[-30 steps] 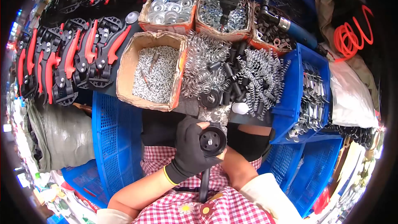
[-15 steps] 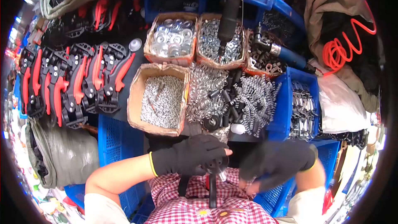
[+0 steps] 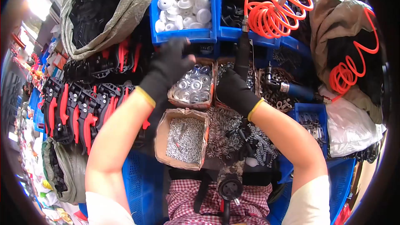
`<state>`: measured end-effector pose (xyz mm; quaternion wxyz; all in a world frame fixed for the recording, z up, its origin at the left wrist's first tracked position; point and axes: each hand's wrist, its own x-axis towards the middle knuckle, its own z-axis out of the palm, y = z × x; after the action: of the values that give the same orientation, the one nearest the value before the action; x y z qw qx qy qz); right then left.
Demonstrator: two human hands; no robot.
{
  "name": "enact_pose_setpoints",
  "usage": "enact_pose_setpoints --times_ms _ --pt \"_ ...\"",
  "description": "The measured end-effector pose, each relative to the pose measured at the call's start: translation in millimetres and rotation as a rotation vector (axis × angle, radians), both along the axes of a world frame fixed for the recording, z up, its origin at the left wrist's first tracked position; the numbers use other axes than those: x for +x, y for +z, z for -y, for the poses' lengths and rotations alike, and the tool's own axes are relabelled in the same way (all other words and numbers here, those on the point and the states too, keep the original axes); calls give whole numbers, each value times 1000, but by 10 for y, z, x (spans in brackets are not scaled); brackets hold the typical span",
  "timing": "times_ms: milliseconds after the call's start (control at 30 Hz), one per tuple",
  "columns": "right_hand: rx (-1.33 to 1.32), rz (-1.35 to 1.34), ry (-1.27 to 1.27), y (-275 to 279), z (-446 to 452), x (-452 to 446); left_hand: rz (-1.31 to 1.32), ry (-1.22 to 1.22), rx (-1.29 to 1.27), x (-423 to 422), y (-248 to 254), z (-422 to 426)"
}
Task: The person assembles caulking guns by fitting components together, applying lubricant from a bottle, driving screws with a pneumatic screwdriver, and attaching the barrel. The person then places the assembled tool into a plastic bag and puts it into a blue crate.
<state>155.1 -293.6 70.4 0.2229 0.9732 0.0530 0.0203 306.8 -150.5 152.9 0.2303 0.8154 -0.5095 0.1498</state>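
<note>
Near the washers (image 3: 196,84), left hand (image 3: 168,63) has come forward, fingers apart; right hand's (image 3: 234,89) fingers, can't tell

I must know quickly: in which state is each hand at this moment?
Left hand: open, blurred, near the blue bin of white parts; nothing seen in it.
Right hand, beside the black tool: cannot be told, its fingertips are hidden.

Over the carton of metal pins (image 3: 161,139) there is free room to pass; behind it, rightward, the right hand (image 3: 234,86) and hanging black tool (image 3: 243,54) stand in the way.
</note>
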Motion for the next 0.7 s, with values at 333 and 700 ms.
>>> enact_pose_setpoints --times_ms 333,700 --pt "1393 -266 262 1284 -510 -1924 -208 308 -425 982 29 706" --pt "670 -115 510 1300 -952 -2267 -1457 -236 -496 667 -460 -95"
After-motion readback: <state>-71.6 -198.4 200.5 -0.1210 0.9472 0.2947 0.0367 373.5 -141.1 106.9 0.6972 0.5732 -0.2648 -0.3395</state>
